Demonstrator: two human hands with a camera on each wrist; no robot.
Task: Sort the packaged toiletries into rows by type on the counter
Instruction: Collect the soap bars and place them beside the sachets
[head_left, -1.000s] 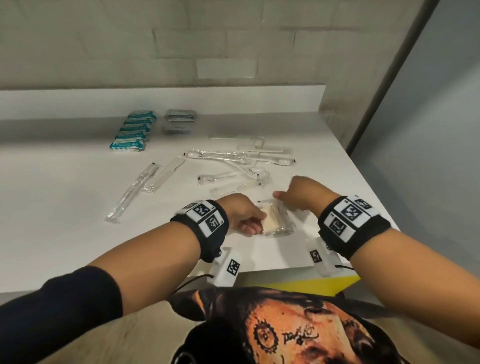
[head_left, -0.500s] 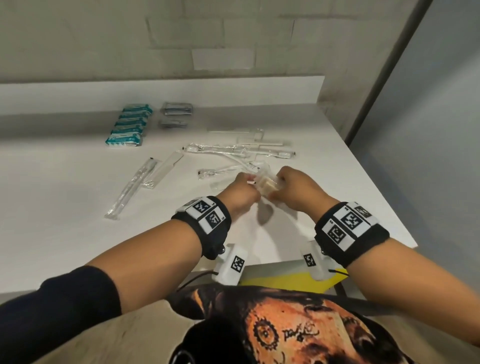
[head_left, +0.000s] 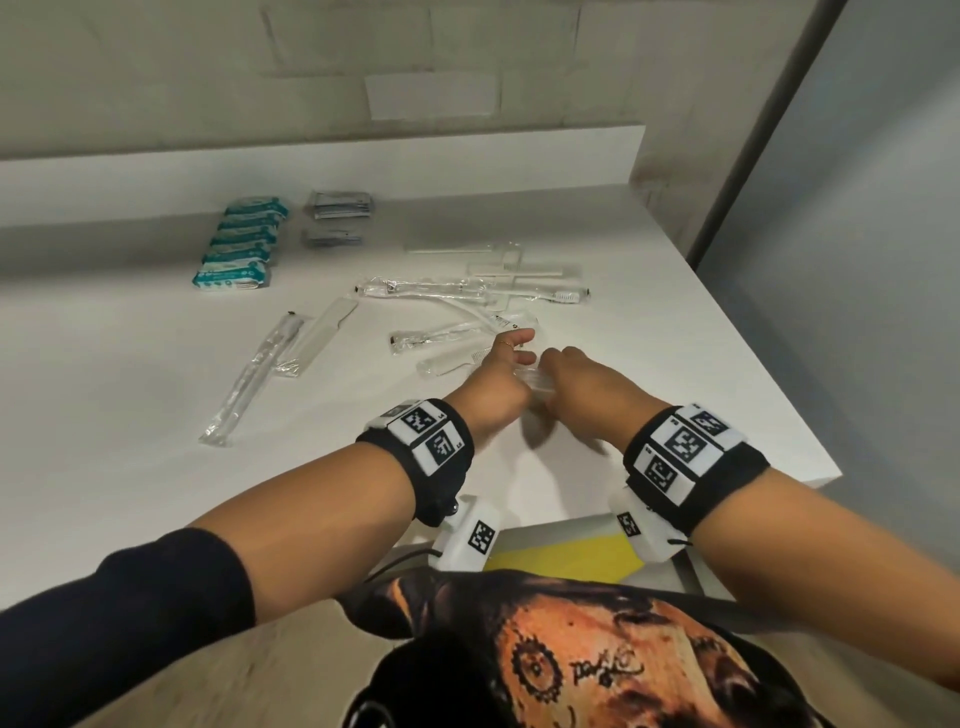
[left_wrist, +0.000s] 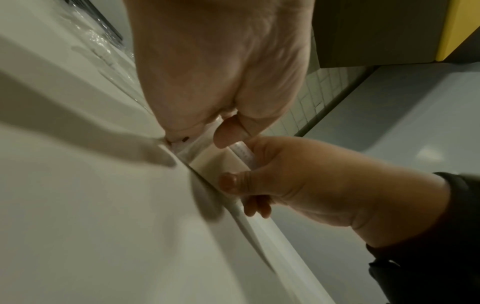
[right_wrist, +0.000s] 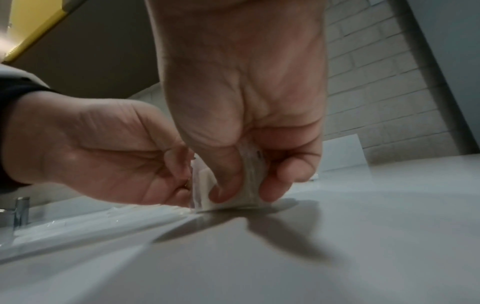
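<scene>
Both hands are now further up the counter (head_left: 156, 395) than 1 s ago, and the little clear packet (right_wrist: 249, 185) is going w/ them, away from the near edge.

Going left to right: far left at the back, teal packs (head_left: 239, 241) are sitting in a neat row. Just right of them, grey sachets (head_left: 337, 215) are lying in two small piles. Closer in, two long clear-wrapped sticks (head_left: 270, 364) are lying side by side, pointing away at a slant. In the middle, a messy pile of wrapped brushes & combs (head_left: 478, 296) is waiting, not in a row yet.

Next is the left hand (head_left: 493, 389). It is holding the left side of the packet, fingers curled on it. The packet is sitting between both hands, standing on its edge and touching the counter, just in front of the messy pile. Its long side is running left to right, from one hand to the other. The right hand (head_left: 587, 384) is pinching the right side, thumb in front and fingers behind.

Both hands are equally near, so either could be letting go first. I think the packet is about to be laid flat to start a new row.
</scene>
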